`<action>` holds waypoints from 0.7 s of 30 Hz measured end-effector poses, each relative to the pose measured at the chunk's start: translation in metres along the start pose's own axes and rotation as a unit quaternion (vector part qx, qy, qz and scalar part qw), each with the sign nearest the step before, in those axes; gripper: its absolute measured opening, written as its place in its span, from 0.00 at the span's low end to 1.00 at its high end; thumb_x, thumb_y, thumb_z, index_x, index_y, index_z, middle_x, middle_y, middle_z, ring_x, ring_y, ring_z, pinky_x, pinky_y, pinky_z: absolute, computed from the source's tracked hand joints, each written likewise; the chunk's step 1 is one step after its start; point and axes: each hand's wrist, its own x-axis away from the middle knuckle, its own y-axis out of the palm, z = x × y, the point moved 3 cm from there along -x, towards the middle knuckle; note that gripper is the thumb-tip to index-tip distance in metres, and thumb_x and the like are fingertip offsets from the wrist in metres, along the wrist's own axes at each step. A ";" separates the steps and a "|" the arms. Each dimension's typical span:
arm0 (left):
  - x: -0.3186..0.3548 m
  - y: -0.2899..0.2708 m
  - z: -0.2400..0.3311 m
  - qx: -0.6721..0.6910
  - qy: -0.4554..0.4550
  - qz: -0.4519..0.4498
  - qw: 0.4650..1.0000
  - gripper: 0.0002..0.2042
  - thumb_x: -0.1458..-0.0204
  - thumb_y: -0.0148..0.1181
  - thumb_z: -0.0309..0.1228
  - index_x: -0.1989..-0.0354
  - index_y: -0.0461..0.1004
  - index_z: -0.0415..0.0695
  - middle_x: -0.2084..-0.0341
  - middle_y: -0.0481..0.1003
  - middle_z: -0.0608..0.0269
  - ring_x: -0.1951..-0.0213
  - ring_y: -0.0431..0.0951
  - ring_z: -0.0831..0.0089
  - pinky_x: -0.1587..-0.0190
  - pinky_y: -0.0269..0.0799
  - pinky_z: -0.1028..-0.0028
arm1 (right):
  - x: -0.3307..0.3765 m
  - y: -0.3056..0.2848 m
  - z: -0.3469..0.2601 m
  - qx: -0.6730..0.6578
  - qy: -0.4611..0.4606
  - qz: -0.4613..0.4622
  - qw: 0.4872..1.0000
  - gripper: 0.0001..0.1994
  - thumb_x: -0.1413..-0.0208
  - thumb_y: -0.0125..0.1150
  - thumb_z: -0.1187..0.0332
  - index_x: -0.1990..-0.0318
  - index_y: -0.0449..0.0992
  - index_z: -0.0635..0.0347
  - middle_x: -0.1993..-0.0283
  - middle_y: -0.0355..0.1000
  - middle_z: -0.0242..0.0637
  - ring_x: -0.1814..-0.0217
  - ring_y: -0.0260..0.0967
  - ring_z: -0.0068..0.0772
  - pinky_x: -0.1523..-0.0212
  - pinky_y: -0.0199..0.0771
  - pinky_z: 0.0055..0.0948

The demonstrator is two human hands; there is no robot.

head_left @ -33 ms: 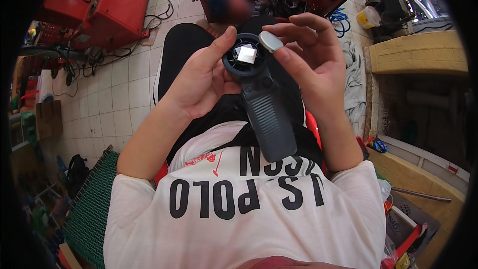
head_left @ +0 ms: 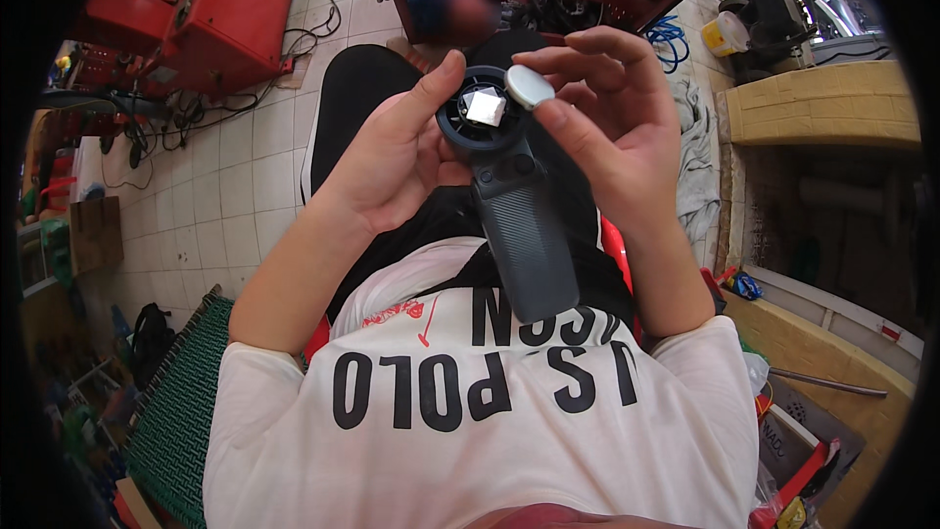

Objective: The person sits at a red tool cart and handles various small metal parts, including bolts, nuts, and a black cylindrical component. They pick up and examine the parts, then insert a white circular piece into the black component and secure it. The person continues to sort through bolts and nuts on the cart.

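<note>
Left hand (head_left: 401,152) grips dark handheld fan (head_left: 529,250) over lap, thumb at ring's 11 o'clock; handle points 5 o'clock. Silver square (head_left: 486,109) on hub. Right hand (head_left: 627,127) pinches white disc (head_left: 530,86) at ring's 2 o'clock; disc-ring contact hard to tell.
</note>
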 end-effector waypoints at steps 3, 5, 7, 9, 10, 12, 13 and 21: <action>0.001 -0.002 0.001 -0.011 -0.007 -0.009 1.000 0.33 0.29 0.43 0.61 0.34 0.71 0.43 0.45 0.82 0.58 0.47 0.85 0.68 0.44 0.82 0.64 | 0.001 -0.001 -0.002 0.102 -0.068 -0.039 0.992 0.25 0.43 0.74 0.74 0.40 0.70 0.59 0.45 0.81 0.37 0.44 0.77 0.24 0.50 0.72 0.27; 0.003 -0.003 0.001 -0.027 -0.007 -0.018 0.999 0.34 0.30 0.44 0.61 0.35 0.71 0.42 0.46 0.82 0.58 0.48 0.85 0.69 0.47 0.84 0.65 | 0.004 0.000 -0.003 0.136 -0.089 -0.054 0.985 0.24 0.44 0.75 0.73 0.41 0.72 0.58 0.45 0.82 0.34 0.44 0.77 0.24 0.49 0.69 0.27; 0.007 -0.002 0.002 -0.054 -0.008 -0.024 0.998 0.34 0.30 0.45 0.62 0.35 0.71 0.41 0.46 0.82 0.57 0.49 0.85 0.70 0.50 0.86 0.66 | 0.005 0.001 -0.003 0.153 -0.097 -0.071 0.981 0.22 0.46 0.75 0.73 0.44 0.74 0.58 0.46 0.82 0.34 0.44 0.77 0.26 0.50 0.71 0.27; 0.009 0.001 0.003 -0.064 -0.009 -0.009 0.998 0.34 0.31 0.47 0.61 0.36 0.72 0.40 0.47 0.82 0.57 0.50 0.86 0.71 0.53 0.87 0.68 | 0.006 0.002 -0.002 0.169 -0.105 -0.089 0.976 0.20 0.47 0.76 0.73 0.48 0.77 0.59 0.47 0.83 0.34 0.45 0.78 0.27 0.51 0.72 0.27; 0.010 0.001 0.003 -0.068 -0.010 -0.002 0.998 0.34 0.31 0.48 0.61 0.36 0.72 0.39 0.48 0.82 0.56 0.51 0.86 0.71 0.55 0.87 0.69 | 0.006 0.002 -0.002 0.176 -0.110 -0.090 0.974 0.20 0.48 0.77 0.73 0.49 0.77 0.59 0.47 0.83 0.35 0.45 0.77 0.28 0.52 0.73 0.28; 0.011 -0.003 0.002 -0.072 -0.013 -0.019 0.997 0.33 0.31 0.50 0.60 0.37 0.72 0.39 0.50 0.82 0.57 0.53 0.86 0.72 0.56 0.88 0.69 | 0.007 0.003 -0.002 0.191 -0.121 -0.094 0.970 0.19 0.50 0.78 0.74 0.51 0.78 0.59 0.47 0.83 0.35 0.47 0.77 0.29 0.52 0.73 0.28; 0.012 -0.005 0.001 -0.074 -0.014 -0.027 0.997 0.33 0.31 0.51 0.59 0.37 0.72 0.39 0.50 0.82 0.58 0.53 0.87 0.72 0.56 0.88 0.69 | 0.007 0.003 -0.002 0.191 -0.120 -0.095 0.970 0.19 0.50 0.78 0.74 0.51 0.78 0.59 0.47 0.83 0.35 0.47 0.77 0.30 0.52 0.73 0.28; 0.015 -0.003 0.000 -0.089 -0.026 -0.012 0.996 0.32 0.32 0.53 0.58 0.37 0.73 0.39 0.53 0.82 0.60 0.55 0.87 0.73 0.56 0.88 0.68 | 0.013 0.005 0.001 0.159 -0.117 -0.066 0.978 0.21 0.55 0.80 0.76 0.52 0.79 0.58 0.51 0.83 0.34 0.49 0.78 0.33 0.51 0.74 0.29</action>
